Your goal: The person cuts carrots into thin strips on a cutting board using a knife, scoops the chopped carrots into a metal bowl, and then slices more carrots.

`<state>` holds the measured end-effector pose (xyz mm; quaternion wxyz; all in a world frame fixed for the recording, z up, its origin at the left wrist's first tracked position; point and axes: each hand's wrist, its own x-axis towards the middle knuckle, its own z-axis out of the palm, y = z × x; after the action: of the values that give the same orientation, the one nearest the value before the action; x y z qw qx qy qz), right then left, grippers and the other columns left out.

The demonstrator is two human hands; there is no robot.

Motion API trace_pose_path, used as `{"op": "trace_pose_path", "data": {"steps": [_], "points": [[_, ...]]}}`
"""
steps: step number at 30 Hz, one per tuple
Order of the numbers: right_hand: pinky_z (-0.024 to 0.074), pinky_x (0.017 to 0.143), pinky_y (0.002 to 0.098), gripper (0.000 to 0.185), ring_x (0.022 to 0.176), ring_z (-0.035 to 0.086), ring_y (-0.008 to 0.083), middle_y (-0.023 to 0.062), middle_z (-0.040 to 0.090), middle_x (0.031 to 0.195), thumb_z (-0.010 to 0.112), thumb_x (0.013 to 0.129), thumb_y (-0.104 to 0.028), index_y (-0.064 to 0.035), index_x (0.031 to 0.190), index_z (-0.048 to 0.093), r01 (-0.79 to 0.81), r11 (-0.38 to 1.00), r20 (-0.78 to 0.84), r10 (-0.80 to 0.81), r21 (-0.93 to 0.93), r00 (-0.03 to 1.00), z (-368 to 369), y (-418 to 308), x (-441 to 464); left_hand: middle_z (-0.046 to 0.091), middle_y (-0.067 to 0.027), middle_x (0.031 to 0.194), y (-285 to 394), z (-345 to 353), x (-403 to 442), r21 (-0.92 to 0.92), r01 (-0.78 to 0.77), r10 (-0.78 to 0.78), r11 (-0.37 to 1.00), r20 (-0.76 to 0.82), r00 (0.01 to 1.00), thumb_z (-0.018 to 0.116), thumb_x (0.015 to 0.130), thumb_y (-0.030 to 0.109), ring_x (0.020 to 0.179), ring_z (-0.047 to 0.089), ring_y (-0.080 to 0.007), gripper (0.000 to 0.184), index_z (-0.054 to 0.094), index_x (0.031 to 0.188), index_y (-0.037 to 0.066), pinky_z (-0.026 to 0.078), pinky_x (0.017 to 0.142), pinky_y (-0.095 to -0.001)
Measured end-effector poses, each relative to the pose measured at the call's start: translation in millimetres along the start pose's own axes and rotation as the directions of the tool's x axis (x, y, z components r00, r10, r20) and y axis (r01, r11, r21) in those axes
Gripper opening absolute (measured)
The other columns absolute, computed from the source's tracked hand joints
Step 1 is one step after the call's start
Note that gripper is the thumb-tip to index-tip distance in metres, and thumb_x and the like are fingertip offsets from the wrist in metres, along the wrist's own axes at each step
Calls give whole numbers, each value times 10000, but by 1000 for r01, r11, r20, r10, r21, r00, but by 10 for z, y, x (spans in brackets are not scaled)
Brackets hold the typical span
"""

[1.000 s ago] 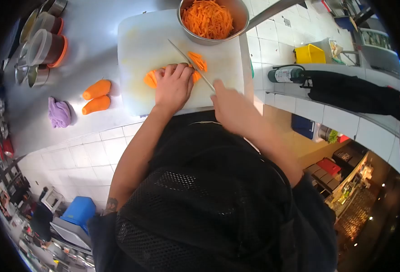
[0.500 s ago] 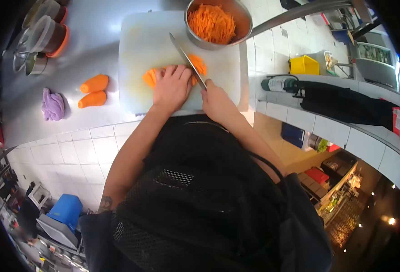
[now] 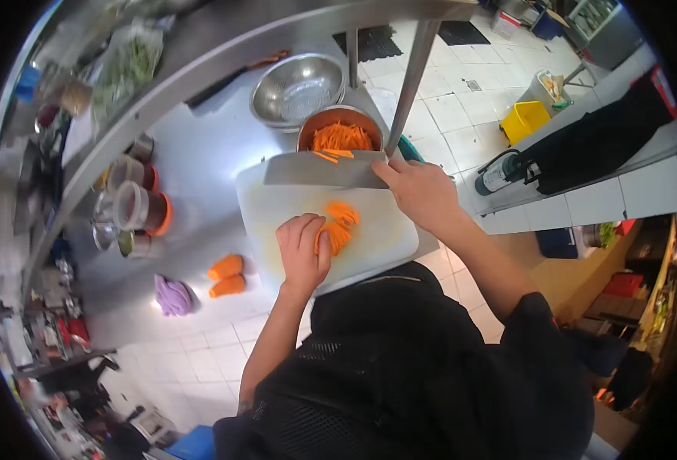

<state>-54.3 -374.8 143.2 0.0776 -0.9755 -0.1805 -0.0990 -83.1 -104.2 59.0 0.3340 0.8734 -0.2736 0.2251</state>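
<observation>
My right hand [image 3: 424, 195] grips a knife [image 3: 315, 170], its broad blade lying sideways over the far edge of the white cutting board [image 3: 384, 222]. A few carrot strips [image 3: 334, 153] lie along the blade's upper edge, beside the metal bowl [image 3: 308, 126] of shredded carrot [image 3: 342, 138]. My left hand [image 3: 300, 249] is closed, its bent fingers pressed against sliced carrot [image 3: 335, 239] on the board. Two peeled carrots [image 3: 226, 267] rest on the steel counter left of the board, near a crumpled purple cloth [image 3: 173, 296].
Beyond the bowl stands a metal colander [image 3: 296, 88]. Containers with dark contents [image 3: 139, 207] are at the left. A steel shelf edge [image 3: 200, 65] crosses above the counter, and a shelf post [image 3: 411, 88] rises close to my right hand.
My right hand has carried the knife from the carrot to the bowl's near rim, with strips now on the blade. My left hand stays at the carrot. The view has shifted, showing the shelf and colander.
</observation>
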Motion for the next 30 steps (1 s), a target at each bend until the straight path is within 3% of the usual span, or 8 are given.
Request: {"op": "trace_pose_path", "data": {"steps": [3, 5, 10, 12, 15, 18, 22, 30], "points": [[600, 634, 413, 266, 778, 737, 306, 77, 671, 891, 591, 903, -100, -117, 1168, 583, 24, 999, -73, -26, -25, 997, 67, 181, 88, 633, -146, 1365, 121, -206, 596, 26, -147, 145, 989, 50, 988, 718, 917, 225, 1275, 573, -356, 508, 607, 1379, 42, 411, 1085, -480], [603, 635, 410, 259, 779, 737, 303, 71, 670, 895, 594, 900, -99, -115, 1158, 584, 39, 999, -68, -39, 4, 997, 88, 250, 103, 566, -181, 1497, 220, -192, 1058, 115, -223, 157, 968, 415, 896, 668, 965, 424, 1409, 495, -394, 675, 525, 1492, 27, 365, 1177, -491], [596, 629, 433, 189, 768, 736, 315, 74, 677, 910, 580, 919, -82, -126, 1102, 597, 101, 995, -18, -101, 17, 995, 29, 403, 42, 474, -190, 1602, -159, 224, 1566, 80, -147, 52, 986, 689, 722, 548, 1022, 558, 1509, 397, -379, 765, 450, 1563, 27, 262, 1251, -528], [587, 656, 435, 272, 781, 724, 332, 83, 687, 942, 615, 899, -112, -141, 1170, 612, 59, 997, 42, -62, 49, 997, -2, 411, 3, 505, -195, 1576, -461, 380, 1712, 0, -34, 28, 999, 581, 814, 541, 1037, 529, 1480, 440, -374, 700, 509, 1525, 29, 303, 1232, -515], [570, 705, 459, 331, 816, 706, 375, 115, 706, 976, 656, 907, -154, -143, 1236, 632, -88, 975, 115, 65, 202, 991, -79, 226, -275, 704, -188, 1260, -206, -187, 1721, -214, 137, -113, 967, 122, 986, 629, 1023, 234, 1118, 683, -340, 381, 655, 1288, -39, 519, 979, -415], [548, 733, 513, 267, 853, 698, 416, 155, 714, 976, 638, 974, -200, -136, 1231, 614, -296, 864, 239, 212, 407, 948, -45, -8, -732, 693, -163, 1016, -155, -424, 896, 36, 143, -125, 989, -309, 943, 646, 957, 24, 886, 660, -282, 156, 660, 1097, -44, 533, 856, -375], [506, 771, 591, 232, 869, 671, 486, 240, 704, 931, 548, 1058, -233, -110, 1254, 533, -467, 718, 516, 175, 516, 838, 223, -214, -1052, 661, -120, 1020, -119, 173, -321, -118, 283, -282, 952, 26, 959, 684, 902, 27, 974, 601, -306, 168, 675, 1070, 35, 469, 882, -429], [499, 668, 605, 241, 726, 649, 508, 292, 651, 747, 480, 986, -63, 41, 1202, 458, -452, 813, 662, 113, 367, 741, 62, -584, -864, 648, 2, 1104, -155, 531, -499, 186, 259, -278, 948, 89, 956, 707, 915, 168, 1066, 559, -271, 129, 713, 1044, 177, 366, 933, -468]]}}
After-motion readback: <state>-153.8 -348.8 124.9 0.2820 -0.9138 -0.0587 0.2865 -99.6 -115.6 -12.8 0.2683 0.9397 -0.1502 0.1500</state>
